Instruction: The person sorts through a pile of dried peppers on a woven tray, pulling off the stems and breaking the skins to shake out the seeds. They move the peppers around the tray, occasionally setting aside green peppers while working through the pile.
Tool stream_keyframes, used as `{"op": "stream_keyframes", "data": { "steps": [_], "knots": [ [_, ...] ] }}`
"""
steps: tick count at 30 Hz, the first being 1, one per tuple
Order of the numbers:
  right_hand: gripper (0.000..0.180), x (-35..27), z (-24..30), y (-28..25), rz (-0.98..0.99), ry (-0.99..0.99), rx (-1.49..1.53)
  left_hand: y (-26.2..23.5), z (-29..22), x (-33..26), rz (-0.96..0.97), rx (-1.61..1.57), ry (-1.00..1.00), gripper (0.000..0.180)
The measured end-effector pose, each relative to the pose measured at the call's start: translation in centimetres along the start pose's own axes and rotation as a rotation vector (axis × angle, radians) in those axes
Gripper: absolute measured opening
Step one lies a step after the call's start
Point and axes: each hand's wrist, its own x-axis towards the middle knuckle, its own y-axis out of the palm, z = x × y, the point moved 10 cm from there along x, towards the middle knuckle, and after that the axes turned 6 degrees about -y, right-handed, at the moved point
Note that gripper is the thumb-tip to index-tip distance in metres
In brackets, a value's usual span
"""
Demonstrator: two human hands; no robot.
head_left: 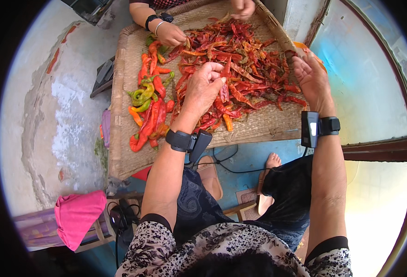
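Observation:
A wide woven tray (268,130) carries a heap of dried red chili peppers (245,51). My left hand (204,88) is over the heap, thumb and fingers pinched on a dried red chili pepper (225,74). At the tray's right rim my right hand (313,81) is held with its palm turned inward and its fingers loosely apart, nothing visible in it. Behind that hand, an orange container (322,65) shows only in part. Fresh red and green peppers (150,111) lie in a strip along the tray's left side.
Across the tray, another person's hand (170,33) touches peppers at the far left; their second hand (243,8) is at the far edge. Glazed panels (365,83) stand close on the right, a stained wall (60,106) on the left. A black cable (240,171) crosses the blue floor below.

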Motion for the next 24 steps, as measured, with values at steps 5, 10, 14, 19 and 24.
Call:
{"op": "stream_keyframes", "data": {
  "steps": [5, 10, 14, 19, 24],
  "knots": [
    [0.036, -6.2, -6.1, 8.0, 0.555, 0.219, -0.635, 1.4, -0.7, 0.2, -0.027, -0.061, 0.007, 0.027],
    [0.020, -6.5, -7.7, 8.9, 0.643, 0.163, -0.632, 3.4, -1.9, 0.4, 0.091, -0.200, 0.002, 0.031],
    [0.011, -2.7, -3.5, 4.9, 0.377, 0.153, -0.437, 2.3, -0.7, 1.0, 0.043, 0.155, 0.123, 0.032],
    [0.023, 0.0, -1.6, -0.3, -0.019, 0.183, 0.222, 4.2, 0.7, 0.4, 0.128, 0.708, 0.093, 0.043],
    [0.037, -2.4, -3.9, 5.3, 0.477, -0.040, -0.718, 4.4, 0.3, -0.1, 0.196, 0.735, 0.119, 0.027]
  ]
}}
